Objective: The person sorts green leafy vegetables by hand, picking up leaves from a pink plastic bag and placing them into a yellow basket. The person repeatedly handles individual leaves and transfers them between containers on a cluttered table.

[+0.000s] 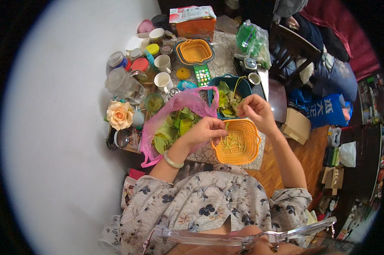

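My left hand [215, 129], a pale bangle on its wrist, pinches a short green stem piece over the left edge of an orange plastic basket [254, 149]. Several short green stem pieces [231, 142] lie in that basket. My right hand [257, 111] is raised above the near right corner of a dark teal basket [211, 95], fingertips together; whether something thin is between them I cannot tell. Green and yellowish leaves [227, 100] and a long stem fill part of the teal basket. To the left, a pink plastic bag [153, 127] stands open around large green leaves [174, 127].
Two white mugs [163, 82], a glass of green contents [154, 102], lidded jars [140, 65] and a peach-coloured rose [120, 115] crowd the left side. Beyond are a phone [202, 76], an orange fruit [183, 73] and nested baskets [195, 51]. A small teapot [250, 63] and cup [254, 78] stand right.
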Motion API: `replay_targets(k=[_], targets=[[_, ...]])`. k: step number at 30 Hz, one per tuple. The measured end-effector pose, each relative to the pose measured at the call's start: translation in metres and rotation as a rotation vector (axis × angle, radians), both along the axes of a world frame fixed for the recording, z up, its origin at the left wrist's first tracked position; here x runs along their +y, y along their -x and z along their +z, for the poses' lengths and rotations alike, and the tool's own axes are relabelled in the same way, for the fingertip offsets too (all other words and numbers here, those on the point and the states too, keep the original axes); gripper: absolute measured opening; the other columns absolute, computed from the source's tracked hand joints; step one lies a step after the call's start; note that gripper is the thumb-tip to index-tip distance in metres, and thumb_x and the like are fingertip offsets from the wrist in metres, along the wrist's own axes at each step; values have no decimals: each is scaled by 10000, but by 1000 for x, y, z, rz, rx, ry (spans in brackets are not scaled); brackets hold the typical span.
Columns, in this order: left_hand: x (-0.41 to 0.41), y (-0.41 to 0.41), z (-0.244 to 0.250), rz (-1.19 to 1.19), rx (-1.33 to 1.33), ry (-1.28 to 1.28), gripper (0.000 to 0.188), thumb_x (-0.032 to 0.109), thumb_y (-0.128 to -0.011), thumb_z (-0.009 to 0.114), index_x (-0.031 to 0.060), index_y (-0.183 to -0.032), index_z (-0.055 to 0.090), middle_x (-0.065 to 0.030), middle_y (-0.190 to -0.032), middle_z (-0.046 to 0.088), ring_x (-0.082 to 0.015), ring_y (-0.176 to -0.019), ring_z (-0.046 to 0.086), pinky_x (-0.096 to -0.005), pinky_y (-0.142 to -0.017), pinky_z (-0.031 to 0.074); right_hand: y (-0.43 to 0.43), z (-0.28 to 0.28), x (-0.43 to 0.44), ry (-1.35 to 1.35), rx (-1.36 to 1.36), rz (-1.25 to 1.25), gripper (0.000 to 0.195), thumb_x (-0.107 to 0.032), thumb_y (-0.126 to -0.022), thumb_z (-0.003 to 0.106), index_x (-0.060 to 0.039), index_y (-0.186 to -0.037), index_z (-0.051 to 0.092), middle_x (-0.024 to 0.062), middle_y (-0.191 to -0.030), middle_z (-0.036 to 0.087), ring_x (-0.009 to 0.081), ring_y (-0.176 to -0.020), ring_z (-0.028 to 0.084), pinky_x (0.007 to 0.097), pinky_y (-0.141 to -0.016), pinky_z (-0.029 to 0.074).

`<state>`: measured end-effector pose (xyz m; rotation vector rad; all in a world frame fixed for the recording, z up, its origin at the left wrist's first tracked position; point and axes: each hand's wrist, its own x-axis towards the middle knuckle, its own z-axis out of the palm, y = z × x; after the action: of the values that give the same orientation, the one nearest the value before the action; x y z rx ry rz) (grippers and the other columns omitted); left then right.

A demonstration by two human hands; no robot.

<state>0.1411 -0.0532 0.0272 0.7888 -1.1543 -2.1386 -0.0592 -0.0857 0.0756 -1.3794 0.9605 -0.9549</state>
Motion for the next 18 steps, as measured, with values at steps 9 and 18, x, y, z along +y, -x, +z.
replay_targets(k=[9,18], targets=[[8,8,-12,141,-44,39,113,116,-819,538,6,-810,560,-36,-711,599,-56,-507,537,-171,-441,416,17,-43,-61,396,750,-36,128,-71,-714,575,-36,-836,552,135,-777,561,214,-668,579,290,-576,460],[10,28,-9,230,-221,91,164,152,-837,510,-2,-845,564,-22,-713,590,-43,-490,508,-165,-422,400,27,-95,-58,64,415,177,169,-115,-753,601,-29,-898,617,105,-836,608,157,-738,591,249,-668,461]])
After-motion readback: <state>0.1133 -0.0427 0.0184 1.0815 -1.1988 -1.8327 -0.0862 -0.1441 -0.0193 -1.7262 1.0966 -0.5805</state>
